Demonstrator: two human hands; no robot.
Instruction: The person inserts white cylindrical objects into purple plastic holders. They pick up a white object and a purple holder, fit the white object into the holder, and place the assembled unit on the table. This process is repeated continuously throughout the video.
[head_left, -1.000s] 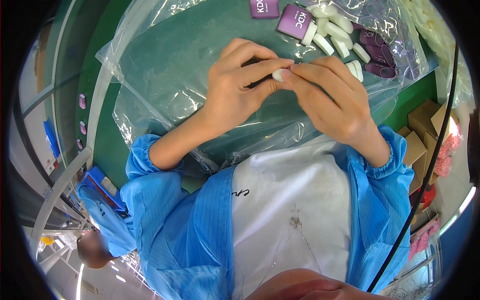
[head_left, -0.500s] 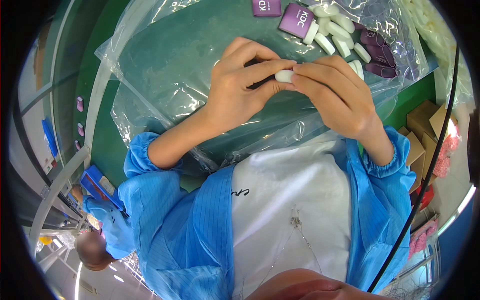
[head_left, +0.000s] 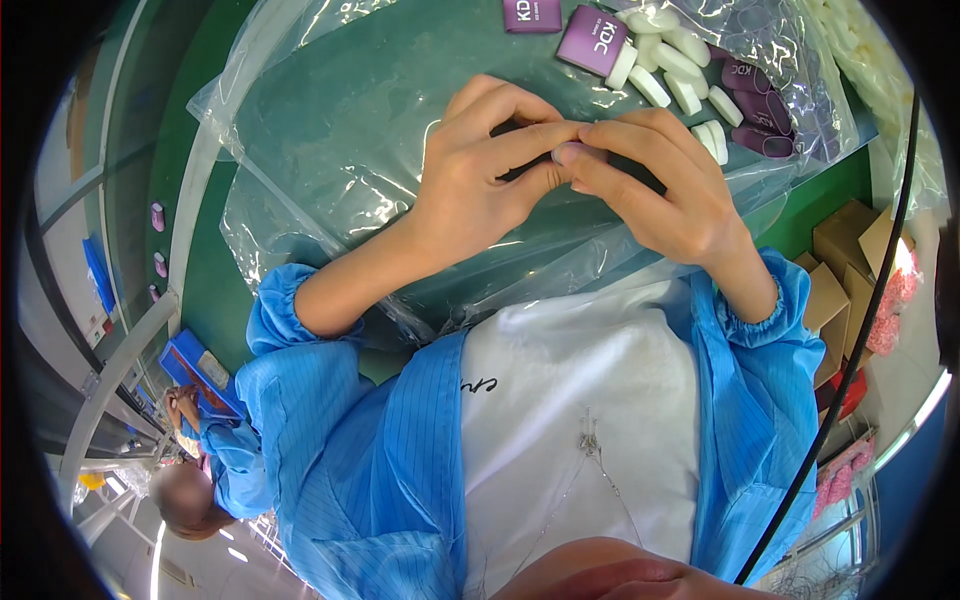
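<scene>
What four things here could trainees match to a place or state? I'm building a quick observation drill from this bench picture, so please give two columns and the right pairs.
Things:
1. left hand
2. white oblong pieces
3. purple flat packets
4. cardboard boxes

Places or states:
A. stacked past the table edge, on the person's right
B. fingertips pressed against those of the right hand, over the clear plastic sheet
C. lying at the far edge of the table, beside the white pieces
D. heaped loose beyond the right hand

Pairs: 1-B, 2-D, 3-C, 4-A
</scene>
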